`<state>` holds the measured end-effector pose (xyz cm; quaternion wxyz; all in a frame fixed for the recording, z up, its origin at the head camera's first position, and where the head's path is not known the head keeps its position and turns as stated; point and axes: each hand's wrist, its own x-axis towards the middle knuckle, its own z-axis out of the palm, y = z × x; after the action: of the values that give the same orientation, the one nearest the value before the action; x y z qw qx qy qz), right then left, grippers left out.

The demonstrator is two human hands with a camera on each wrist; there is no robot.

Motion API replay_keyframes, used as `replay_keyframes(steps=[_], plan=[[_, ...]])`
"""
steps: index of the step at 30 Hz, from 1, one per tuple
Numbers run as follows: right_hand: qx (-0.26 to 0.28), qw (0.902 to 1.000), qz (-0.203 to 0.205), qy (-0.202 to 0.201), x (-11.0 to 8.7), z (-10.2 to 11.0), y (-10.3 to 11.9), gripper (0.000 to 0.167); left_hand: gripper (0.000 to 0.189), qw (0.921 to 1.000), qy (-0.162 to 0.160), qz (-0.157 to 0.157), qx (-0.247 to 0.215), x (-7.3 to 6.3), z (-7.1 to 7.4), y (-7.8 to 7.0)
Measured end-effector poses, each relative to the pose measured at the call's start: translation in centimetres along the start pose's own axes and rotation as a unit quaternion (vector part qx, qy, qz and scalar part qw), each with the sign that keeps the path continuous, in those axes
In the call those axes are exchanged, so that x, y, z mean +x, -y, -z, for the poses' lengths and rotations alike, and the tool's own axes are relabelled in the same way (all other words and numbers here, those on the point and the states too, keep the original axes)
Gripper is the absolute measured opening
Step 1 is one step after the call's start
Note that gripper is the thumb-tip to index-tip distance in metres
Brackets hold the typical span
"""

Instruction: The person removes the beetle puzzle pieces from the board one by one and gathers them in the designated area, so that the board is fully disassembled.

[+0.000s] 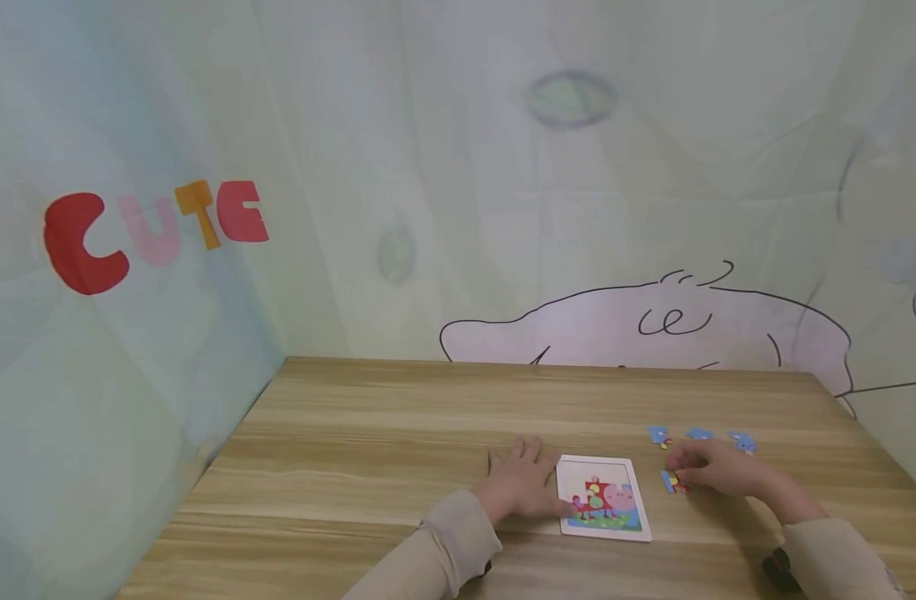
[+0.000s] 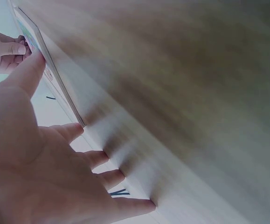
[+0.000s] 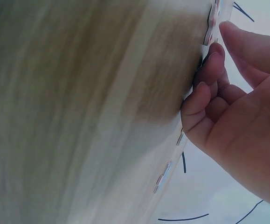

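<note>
A white-bordered puzzle board (image 1: 606,529) lies flat on the table with part of a picture filled in: a pink pig, red shapes and green grass. My left hand (image 1: 521,483) is spread at its left side, the thumb over the lower left edge and the other fingertips on the wood. In the left wrist view the left hand (image 2: 55,154) shows its fingers straight and apart. Right of the board, my right hand (image 1: 720,468) has its fingers curled and pinches a blue, yellow and red puzzle piece (image 1: 669,482) at table level. Fingers partly cover that piece.
Behind the right hand, several blue puzzle pieces lie in a row, among them a left one (image 1: 658,435), a middle one (image 1: 701,434) and a right one (image 1: 743,442). The wooden table (image 1: 352,467) meets a printed cloth backdrop (image 1: 397,167) at its back and left edges.
</note>
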<state>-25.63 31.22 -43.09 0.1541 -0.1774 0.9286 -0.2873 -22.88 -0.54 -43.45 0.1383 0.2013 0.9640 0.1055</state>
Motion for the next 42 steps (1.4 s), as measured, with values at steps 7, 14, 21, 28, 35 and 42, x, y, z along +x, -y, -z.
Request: replay_keyframes(steps=[7, 14, 21, 28, 35, 42], plan=[[0.009, 0.9999, 0.002, 0.003, -0.1, 0.1, 0.1, 0.013, 0.085, 1.0, 0.0, 0.0, -0.004, 0.0, 0.0, 0.0], [0.027, 0.9994, 0.021, 0.001, -0.2, 0.3, 0.6, 0.019, 0.085, 1.0, -0.002, 0.001, -0.002, -0.1, 0.1, -0.1], [0.01, 0.999, 0.043, -0.004, -0.1, 0.3, 2.1, 0.025, 0.085, 1.0, 0.0, 0.002, -0.004, 0.0, 0.0, 0.0], [0.006, 0.9986, 0.052, 0.001, 0.1, 0.0, 3.9, 0.026, 0.085, 1.0, 0.003, 0.002, -0.003, -0.2, 0.2, -0.2], [0.049, 0.9967, 0.06, 0.024, 0.3, -0.5, 5.5, 0.027, 0.085, 1.0, 0.001, 0.002, 0.0, -0.3, 0.3, -0.1], [0.047, 0.997, 0.056, 0.024, 0.8, -1.2, 6.8, 0.027, 0.085, 1.0, -0.001, 0.003, 0.0, -0.3, 0.3, -0.1]])
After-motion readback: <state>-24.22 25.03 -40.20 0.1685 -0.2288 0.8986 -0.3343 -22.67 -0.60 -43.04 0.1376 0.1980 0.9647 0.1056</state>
